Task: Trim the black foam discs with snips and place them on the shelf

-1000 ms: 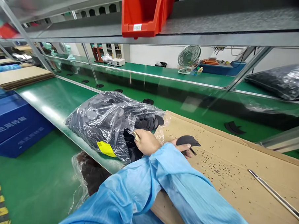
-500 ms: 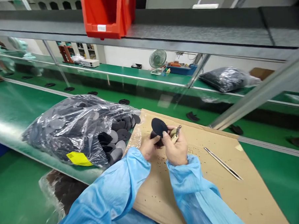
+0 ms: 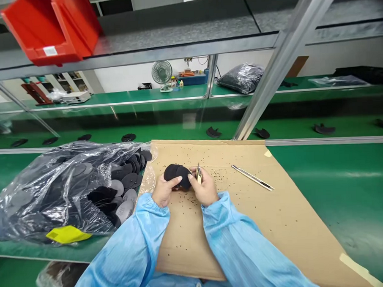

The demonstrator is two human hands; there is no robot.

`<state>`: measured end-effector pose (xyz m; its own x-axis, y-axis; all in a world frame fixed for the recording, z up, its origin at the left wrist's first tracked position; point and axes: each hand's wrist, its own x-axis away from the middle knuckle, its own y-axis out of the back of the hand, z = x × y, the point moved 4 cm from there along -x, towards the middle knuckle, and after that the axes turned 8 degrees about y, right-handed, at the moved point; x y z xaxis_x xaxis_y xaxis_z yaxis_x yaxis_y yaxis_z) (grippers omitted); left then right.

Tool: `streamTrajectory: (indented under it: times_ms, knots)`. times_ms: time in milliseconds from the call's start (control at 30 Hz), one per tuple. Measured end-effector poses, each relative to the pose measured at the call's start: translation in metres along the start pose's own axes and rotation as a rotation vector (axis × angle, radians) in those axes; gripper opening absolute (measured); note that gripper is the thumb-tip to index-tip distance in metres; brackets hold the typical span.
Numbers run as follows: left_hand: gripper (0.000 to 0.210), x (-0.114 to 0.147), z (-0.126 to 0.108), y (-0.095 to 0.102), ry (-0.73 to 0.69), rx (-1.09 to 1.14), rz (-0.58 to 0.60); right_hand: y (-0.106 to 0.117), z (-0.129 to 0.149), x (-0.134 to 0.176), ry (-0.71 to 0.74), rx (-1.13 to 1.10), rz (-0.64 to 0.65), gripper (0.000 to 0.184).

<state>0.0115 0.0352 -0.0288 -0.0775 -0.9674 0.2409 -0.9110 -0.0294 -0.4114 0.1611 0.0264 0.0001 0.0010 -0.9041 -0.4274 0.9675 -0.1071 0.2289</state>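
Note:
My left hand (image 3: 162,192) is closed on black round pads (image 3: 173,172), its thumb pressed on their face. Two round shapes overlap there; I cannot tell whether they are joined. My right hand (image 3: 206,190) pinches the right side of these pads between thumb and finger. In the same hand sit small cream-handled nippers (image 3: 199,175), their metal tip pointing away from me. Both hands are above a brown cardboard sheet (image 3: 246,225) strewn with tiny dark bits. To the right of my hands lies a slim white-and-black cutter knife (image 3: 252,177).
A clear plastic bag (image 3: 63,183) of black and grey discs lies at left, with a yellow label (image 3: 68,234). Black curved pieces (image 3: 213,132) rest on the green belt behind. A slanted metal post (image 3: 270,68) and a shelf with a red bin (image 3: 51,31) stand ahead.
My view has turned right, so the bag, bin and hands sit further left. The pads, raised and tilted before, are now lower and side by side in my hands.

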Motion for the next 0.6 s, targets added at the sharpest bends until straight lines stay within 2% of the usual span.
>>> streamTrajectory:
  times_ms: [133,300,600]
  knots:
    - [0.049,0.002,0.000,-0.004,-0.005,-0.032,0.053,0.006,-0.002,-0.002,-0.041,0.010,0.027,0.020]
    - [0.048,0.008,-0.002,-0.012,-0.032,-0.014,0.129,0.006,0.000,0.000,-0.079,0.025,-0.028,0.021]
    - [0.049,0.008,-0.004,-0.009,0.040,0.023,0.064,0.002,-0.002,0.002,-0.069,0.075,-0.048,0.023]
